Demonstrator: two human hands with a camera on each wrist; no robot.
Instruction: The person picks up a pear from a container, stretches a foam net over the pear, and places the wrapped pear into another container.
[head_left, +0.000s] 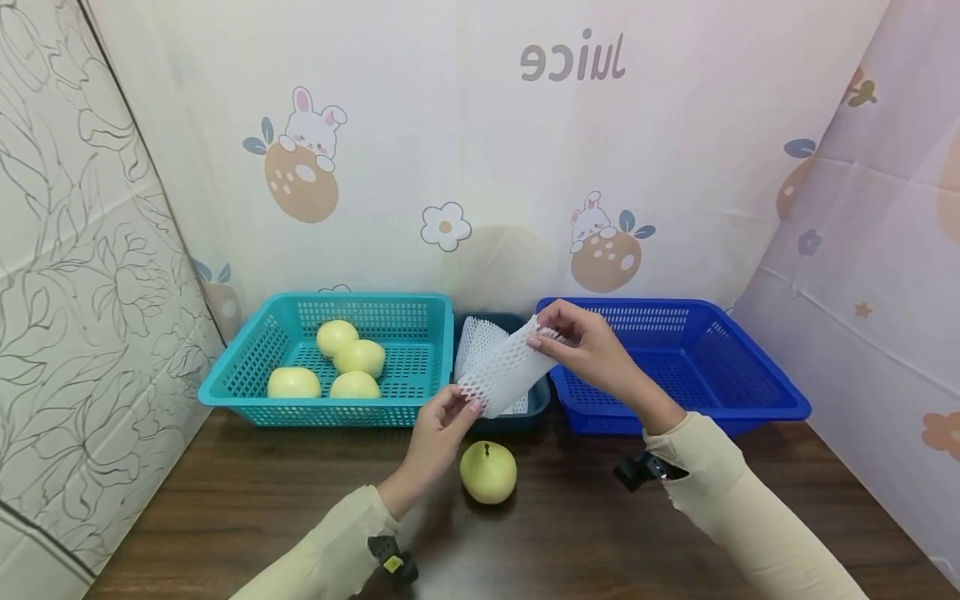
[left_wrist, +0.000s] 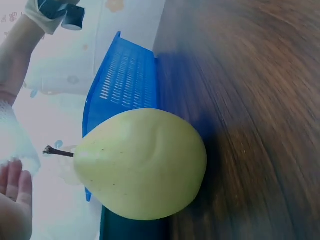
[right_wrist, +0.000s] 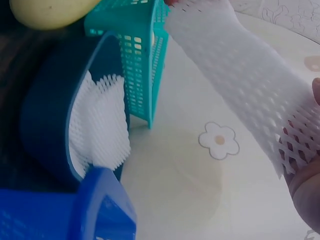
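A white foam net sleeve (head_left: 506,372) is stretched between both hands, slanting up to the right. My left hand (head_left: 438,432) pinches its lower end. At the upper end, my right hand (head_left: 581,340) grips the mesh, with some fingers showing through the holes in the right wrist view. Below the sleeve a yellow-green pear (head_left: 488,473) stands upright on the wooden table, stem up, with neither hand touching it. It looms large in the left wrist view. More foam net sleeves (right_wrist: 102,122) lie in a dark teal bin (right_wrist: 42,115) behind the hands.
On the left, a turquoise basket (head_left: 322,412) holds several pears (head_left: 360,358). A blue basket (head_left: 686,414) stands on the right, with bare mesh showing inside. The dark wooden table (head_left: 555,533) extends in front of them, and a printed curtain (head_left: 495,125) hangs behind.
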